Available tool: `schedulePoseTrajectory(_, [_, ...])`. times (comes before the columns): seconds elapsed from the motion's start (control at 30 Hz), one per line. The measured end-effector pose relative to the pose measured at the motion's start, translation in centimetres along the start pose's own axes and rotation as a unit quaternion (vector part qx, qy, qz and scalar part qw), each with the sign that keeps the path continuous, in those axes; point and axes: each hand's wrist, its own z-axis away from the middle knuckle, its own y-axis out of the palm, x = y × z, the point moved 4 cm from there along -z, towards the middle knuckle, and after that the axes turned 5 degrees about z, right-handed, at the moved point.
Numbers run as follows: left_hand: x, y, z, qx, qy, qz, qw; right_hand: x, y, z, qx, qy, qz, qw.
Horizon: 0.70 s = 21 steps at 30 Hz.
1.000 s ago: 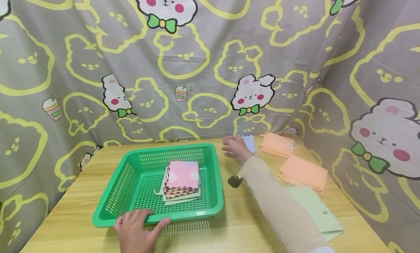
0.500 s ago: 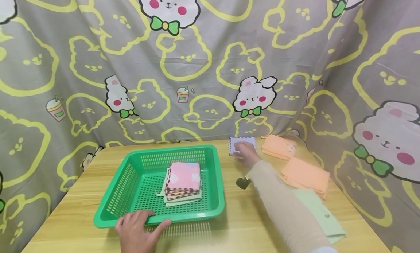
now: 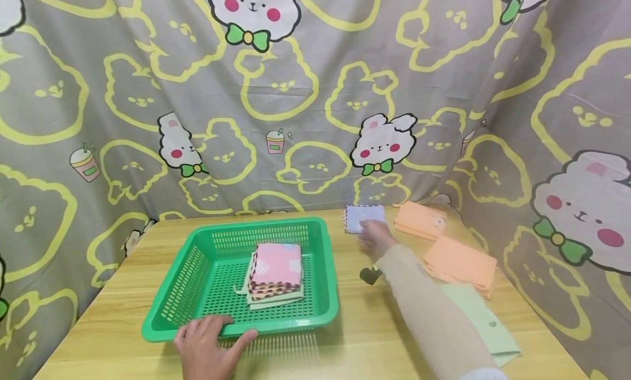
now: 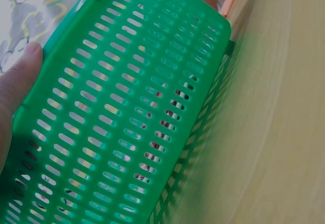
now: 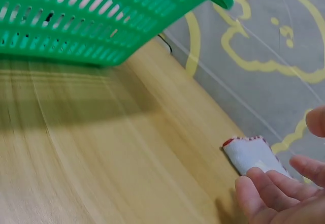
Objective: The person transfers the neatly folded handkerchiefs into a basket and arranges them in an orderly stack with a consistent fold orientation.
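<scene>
No wording, brand or number can be read. On the curtain (image 3: 315, 87), the printed drink cup (image 3: 275, 144) and the other printed cup at far left (image 3: 84, 163) each bear a small green label, any lettering there too small to make out.

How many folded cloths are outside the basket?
4: blue cloth by the right hand, orange cloth to its right, second orange cloth nearer, green cloth nearest; folds may hide more.
</scene>
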Motion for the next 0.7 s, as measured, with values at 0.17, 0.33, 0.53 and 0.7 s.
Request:
schedulePoseTrajectory(0.17, [0.1,0.0,0.1,-0.005,0.004,0.002,1.0,-0.4,-0.5,-0.7,0.005,-0.003,-0.001,1.0])
schedulePoseTrajectory(0.33, [0.1,0.0,0.1,-0.005,0.001,0.001,1.0,-0.7,-0.9,-1.0,0.024,-0.007,0.002,0.9997])
schedulePoseTrajectory(0.53, [0.0,0.0,0.1,-0.007,0.006,0.002,1.0,-1.1,-1.3,-1.1,0.034,-0.009,-0.002,0.9994])
schedulePoseTrajectory(0.7, [0.0,0.1,0.1,-0.008,0.008,0.001,0.9999,-1.3,-1.7,-1.2,0.036,-0.019,0.0,0.9992])
